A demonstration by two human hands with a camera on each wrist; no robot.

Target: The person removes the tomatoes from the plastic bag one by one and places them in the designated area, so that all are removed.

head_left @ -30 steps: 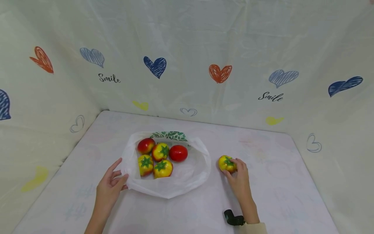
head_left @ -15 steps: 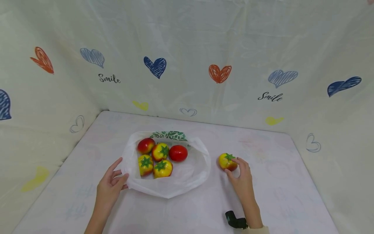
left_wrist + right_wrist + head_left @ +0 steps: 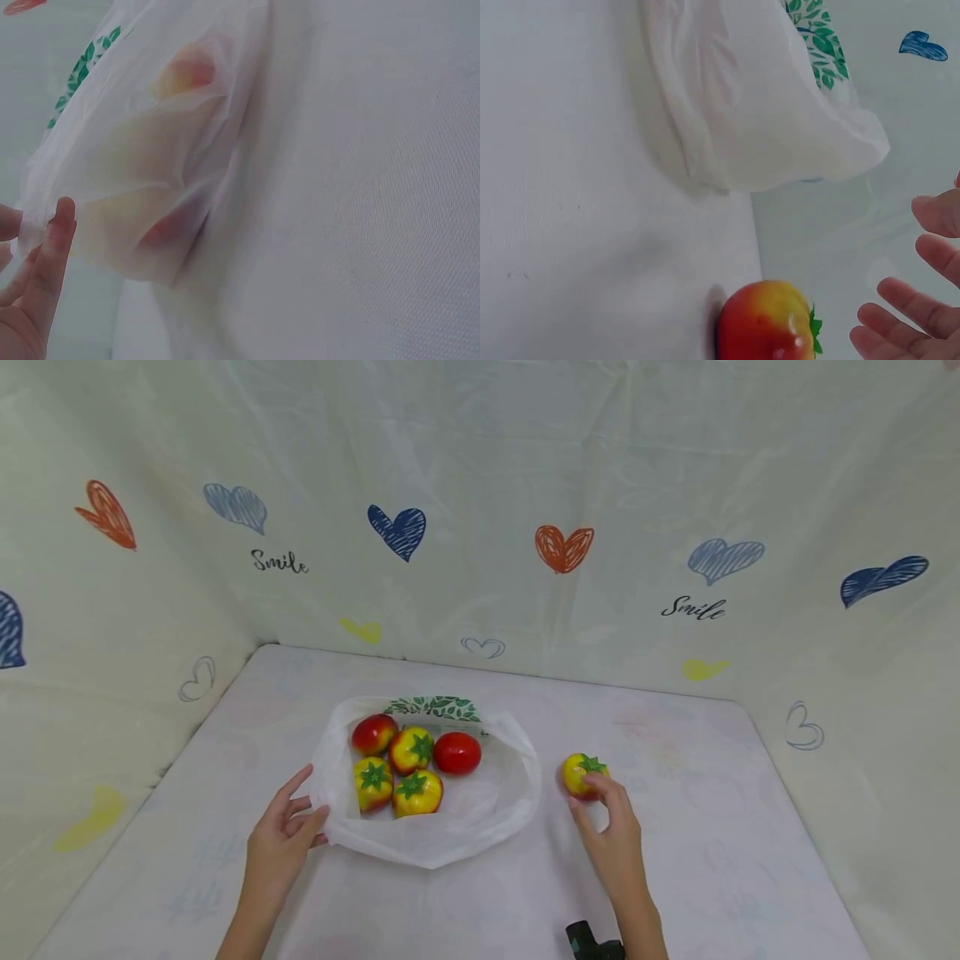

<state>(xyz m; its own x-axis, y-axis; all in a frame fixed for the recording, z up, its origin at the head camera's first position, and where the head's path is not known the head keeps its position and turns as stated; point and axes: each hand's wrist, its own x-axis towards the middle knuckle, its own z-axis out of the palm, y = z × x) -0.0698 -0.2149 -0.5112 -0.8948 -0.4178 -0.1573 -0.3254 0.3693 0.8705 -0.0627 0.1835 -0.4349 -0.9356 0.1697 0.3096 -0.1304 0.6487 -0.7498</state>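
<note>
A white plastic bag with a green leaf print lies with its mouth spread wide. Inside are several yellow-and-red toy fruits with green star-shaped tops, such as this one, and a plain red one. My left hand pinches the bag's left rim between thumb and fingers. To the bag's right, a single yellow-and-red toy fruit sits on the table. My right hand hovers over its near right side; in the right wrist view the spread fingers stand apart from the fruit.
The pale tabletop is bounded at the back and sides by a whitish sheet printed with hearts. A dark wrist-worn device shows beside my right forearm.
The fingers of my right hand have come off the single fruit, which tipped a little; the hand has since shifted slightly left. My left hand and the bag have stayed put.
</note>
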